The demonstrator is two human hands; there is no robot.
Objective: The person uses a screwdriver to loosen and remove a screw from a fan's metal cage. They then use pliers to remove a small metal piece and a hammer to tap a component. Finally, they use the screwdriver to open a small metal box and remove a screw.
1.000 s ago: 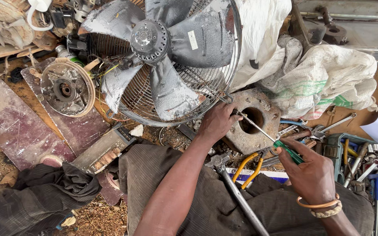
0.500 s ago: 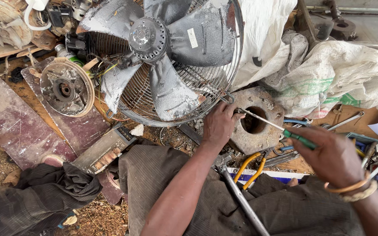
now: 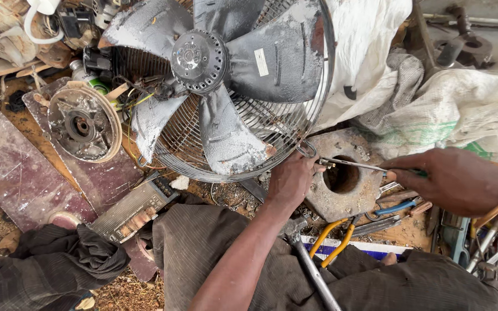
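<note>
A large dusty metal fan point(image 3: 214, 92) with grey blades and a wire guard leans in front of me. My left hand point(image 3: 290, 178) grips the lower right edge of the guard, at a small mounting loop point(image 3: 306, 150). My right hand point(image 3: 456, 181) holds a green-handled screwdriver point(image 3: 355, 166) whose thin shaft points left, its tip against the loop right by my left fingers. Just behind the shaft lies a rusty round flange point(image 3: 347, 178) with a centre hole.
Yellow-handled pliers point(image 3: 332, 239), blue-handled pliers point(image 3: 396, 208) and a long metal bar point(image 3: 312, 270) lie by my lap. A round motor part point(image 3: 82, 124) rests at left, a grooved metal block point(image 3: 136, 210) below it. White sacks point(image 3: 445, 109) are piled at right, loose tools at far right.
The camera moved closer. My right hand swung the screwdriver up and to the right, so its shaft now lies almost level with the tip at the guard loop. My left hand kept its hold.
</note>
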